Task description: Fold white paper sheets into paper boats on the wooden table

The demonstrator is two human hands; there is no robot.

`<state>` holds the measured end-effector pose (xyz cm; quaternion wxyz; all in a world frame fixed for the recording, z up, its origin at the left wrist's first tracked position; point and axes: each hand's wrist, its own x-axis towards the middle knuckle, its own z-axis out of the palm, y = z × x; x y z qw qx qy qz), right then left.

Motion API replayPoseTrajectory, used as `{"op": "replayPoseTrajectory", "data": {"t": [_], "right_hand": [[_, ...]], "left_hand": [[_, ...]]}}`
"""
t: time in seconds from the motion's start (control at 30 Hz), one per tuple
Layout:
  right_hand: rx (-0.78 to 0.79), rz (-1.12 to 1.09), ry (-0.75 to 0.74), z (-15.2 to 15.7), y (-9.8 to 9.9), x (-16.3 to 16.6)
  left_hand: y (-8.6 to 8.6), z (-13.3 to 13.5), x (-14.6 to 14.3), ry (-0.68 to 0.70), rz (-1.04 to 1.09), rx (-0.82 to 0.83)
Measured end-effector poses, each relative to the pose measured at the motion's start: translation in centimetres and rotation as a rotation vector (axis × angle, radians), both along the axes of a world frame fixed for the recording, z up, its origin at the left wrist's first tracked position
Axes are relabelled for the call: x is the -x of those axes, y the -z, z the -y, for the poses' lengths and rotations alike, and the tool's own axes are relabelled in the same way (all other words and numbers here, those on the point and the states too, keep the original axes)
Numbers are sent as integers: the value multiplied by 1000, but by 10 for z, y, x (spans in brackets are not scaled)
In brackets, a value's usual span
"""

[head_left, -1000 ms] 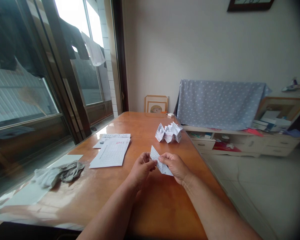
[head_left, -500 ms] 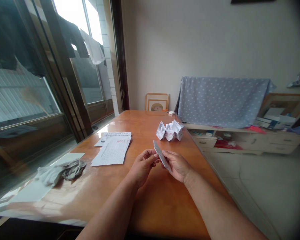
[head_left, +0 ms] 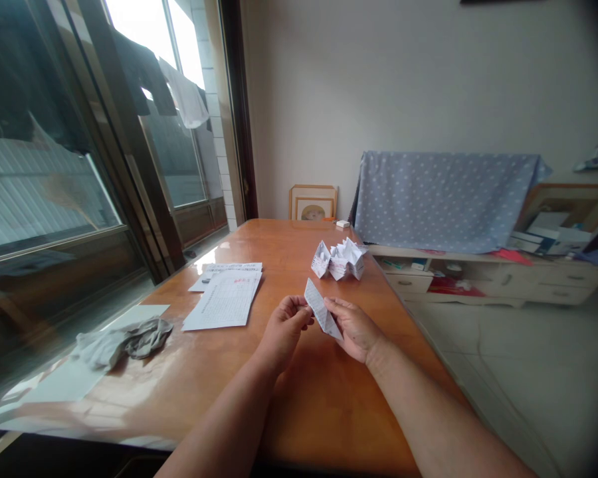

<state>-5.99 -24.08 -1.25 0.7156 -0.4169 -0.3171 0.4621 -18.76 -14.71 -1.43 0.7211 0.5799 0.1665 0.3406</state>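
A small folded sheet of printed paper [head_left: 323,311] is tilted between my hands, above the wooden table [head_left: 323,398]. My right hand [head_left: 355,329] pinches its right edge between thumb and fingers. On the other side my left hand [head_left: 288,326] is closed, thumb against the curled fingers, at the paper's left edge; its fingertips partly hide behind the paper. Just beyond my hands stand several folded paper shapes [head_left: 346,260] with pointed tips, grouped close together.
Printed sheets [head_left: 224,302] lie stacked to the left of my hands. Nearer the left edge, a crumpled grey cloth [head_left: 129,342] rests on a pale sheet. A small white box [head_left: 343,224] is at the far end. Along the right runs a low white cabinet [head_left: 508,282].
The folded paper has turned so that more of its printed face shows. Both hands have stayed almost in place, with slight finger movement.
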Motion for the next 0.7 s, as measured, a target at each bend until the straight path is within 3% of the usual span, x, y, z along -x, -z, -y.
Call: {"op": "replayPoseTrajectory", "data": {"t": [0.1,0.23,0.5,0.7], "right_hand": [[9,60,56,-1,2,2],[64,225,210,-3,7,2],[19,549,378,-2,6,4],[16,620,401,0,5,3]], "left_hand": [[2,-1,-2,-106,-37,-39],[4,-3,-1,-91,-62,-66],[7,-7,2,76,-2,279],[5,-6,3,130,10,394]]}}
